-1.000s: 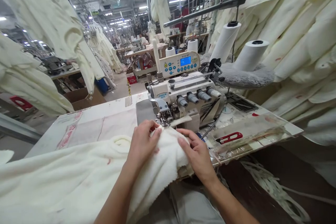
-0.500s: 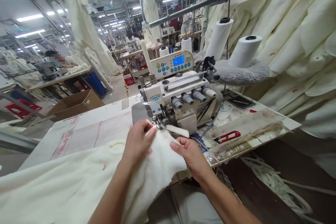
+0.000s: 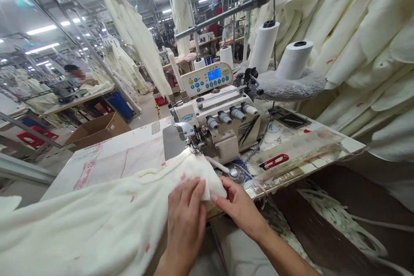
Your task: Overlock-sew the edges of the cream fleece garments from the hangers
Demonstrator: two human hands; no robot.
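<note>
Cream fleece fabric with small reddish marks spreads over the left of the table and runs up to the needle area of a white overlock sewing machine. My left hand is closed on the fabric near its front edge, fingers on top and bent. At the fabric's right corner, my right hand pinches the edge between thumb and fingers. Part of the fabric lies under the machine's presser foot; the exact stitching spot is too small to make out.
Red-handled thread snips lie on the table's right side. White thread cones stand behind the machine. Cream fabric pieces hang at the right. A cardboard box sits beyond the table, and a person works farther back.
My left hand has moved from beside the presser foot back toward me and to the right, near my right hand. The fabric's right part is now folded closer together.
</note>
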